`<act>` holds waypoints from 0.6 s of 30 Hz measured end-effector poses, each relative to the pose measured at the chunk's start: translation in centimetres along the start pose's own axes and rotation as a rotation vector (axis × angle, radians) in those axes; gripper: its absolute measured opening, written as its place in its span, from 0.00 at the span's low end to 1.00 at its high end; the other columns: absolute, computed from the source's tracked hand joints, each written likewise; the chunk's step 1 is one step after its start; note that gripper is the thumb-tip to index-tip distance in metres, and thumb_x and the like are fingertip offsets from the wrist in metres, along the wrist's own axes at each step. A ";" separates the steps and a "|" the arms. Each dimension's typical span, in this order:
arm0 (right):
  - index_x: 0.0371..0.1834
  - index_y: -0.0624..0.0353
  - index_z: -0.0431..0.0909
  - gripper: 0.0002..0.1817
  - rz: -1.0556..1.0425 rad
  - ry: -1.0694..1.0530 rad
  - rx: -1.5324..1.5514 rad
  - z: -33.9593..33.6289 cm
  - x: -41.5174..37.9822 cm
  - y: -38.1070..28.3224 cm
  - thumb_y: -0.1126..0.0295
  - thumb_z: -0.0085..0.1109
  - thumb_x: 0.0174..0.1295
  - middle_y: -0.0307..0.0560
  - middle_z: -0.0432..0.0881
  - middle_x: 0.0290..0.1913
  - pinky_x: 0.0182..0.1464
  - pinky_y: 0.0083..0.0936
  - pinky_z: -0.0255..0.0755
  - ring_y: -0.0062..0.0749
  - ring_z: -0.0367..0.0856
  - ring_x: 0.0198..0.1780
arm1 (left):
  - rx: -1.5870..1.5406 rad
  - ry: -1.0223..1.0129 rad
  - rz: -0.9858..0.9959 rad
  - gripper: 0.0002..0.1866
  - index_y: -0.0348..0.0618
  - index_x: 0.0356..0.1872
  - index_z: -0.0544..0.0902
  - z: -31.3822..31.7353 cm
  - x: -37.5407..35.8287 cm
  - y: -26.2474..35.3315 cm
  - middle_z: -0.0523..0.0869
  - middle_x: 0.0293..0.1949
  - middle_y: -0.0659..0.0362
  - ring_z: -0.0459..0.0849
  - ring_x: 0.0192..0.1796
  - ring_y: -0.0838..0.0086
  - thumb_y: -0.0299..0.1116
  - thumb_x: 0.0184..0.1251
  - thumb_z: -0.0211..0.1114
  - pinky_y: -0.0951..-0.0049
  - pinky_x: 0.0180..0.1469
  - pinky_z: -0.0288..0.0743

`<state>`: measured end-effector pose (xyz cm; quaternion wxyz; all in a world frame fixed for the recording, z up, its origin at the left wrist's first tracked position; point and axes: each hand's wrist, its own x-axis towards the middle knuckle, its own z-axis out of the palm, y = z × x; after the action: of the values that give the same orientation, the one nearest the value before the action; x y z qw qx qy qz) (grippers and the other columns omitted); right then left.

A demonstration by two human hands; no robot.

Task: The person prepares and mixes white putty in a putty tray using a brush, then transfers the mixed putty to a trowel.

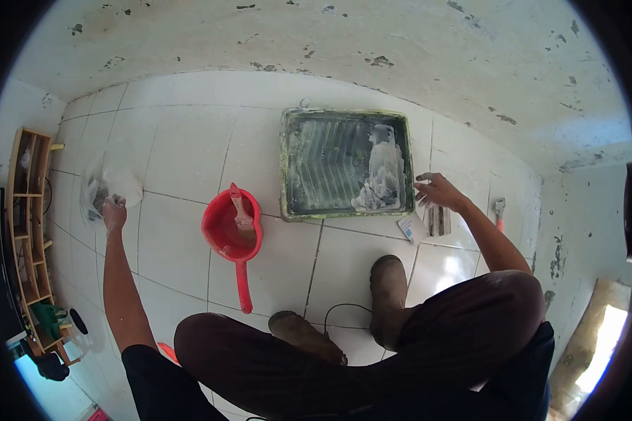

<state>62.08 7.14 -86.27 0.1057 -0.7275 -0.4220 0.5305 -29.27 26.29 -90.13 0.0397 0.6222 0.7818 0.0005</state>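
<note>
I am crouched on a white tiled floor. My left hand (114, 212) reaches far left and grips the edge of a clear plastic bag (105, 186) lying on the tiles. My right hand (439, 191) hovers with fingers spread at the right rim of a green paint tray (286, 168) smeared with white paste. Between the hands stands a red dipper (233, 231) with a long handle; a brush (241, 210) rests in it. Just below my right hand lie a small scraper (439, 219) and a white card (407, 229).
A white wall with chipped paint runs along the far side. A wooden shelf unit (29, 210) stands at the left. A red-handled tool (499, 212) lies near the right wall. My two boots (387, 295) rest on the tiles, with a black cable (340, 309) beside them.
</note>
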 end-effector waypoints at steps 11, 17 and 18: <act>0.47 0.76 0.81 0.13 -0.141 0.017 0.110 2.3 1.7 1.1 0.71 0.60 0.74 0.54 0.87 0.32 0.34 0.28 0.86 0.34 0.89 0.31 | -0.223 0.238 0.138 0.26 0.34 0.62 0.83 -7.4 0.8 8.8 0.91 0.52 0.43 0.91 0.53 0.58 0.22 0.60 0.72 0.63 0.52 0.84; 0.42 0.78 0.82 0.12 -0.211 0.085 0.094 3.1 3.9 0.3 0.73 0.61 0.71 0.56 0.87 0.30 0.32 0.29 0.86 0.34 0.89 0.29 | -0.319 0.299 0.229 0.17 0.33 0.56 0.85 -12.7 -2.4 14.3 0.92 0.46 0.49 0.93 0.46 0.64 0.19 0.67 0.61 0.64 0.48 0.86; 0.40 0.78 0.83 0.13 -0.211 0.103 0.096 3.0 4.2 0.1 0.73 0.60 0.70 0.56 0.87 0.29 0.31 0.29 0.85 0.34 0.89 0.28 | -0.312 0.305 0.218 0.17 0.33 0.56 0.85 -13.8 -2.9 15.3 0.92 0.46 0.49 0.93 0.46 0.64 0.19 0.67 0.61 0.64 0.48 0.86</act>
<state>59.90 9.27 -90.46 0.2170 -0.6996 -0.4644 0.4979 -14.60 27.58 -75.47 0.0167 0.6819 0.6976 0.2194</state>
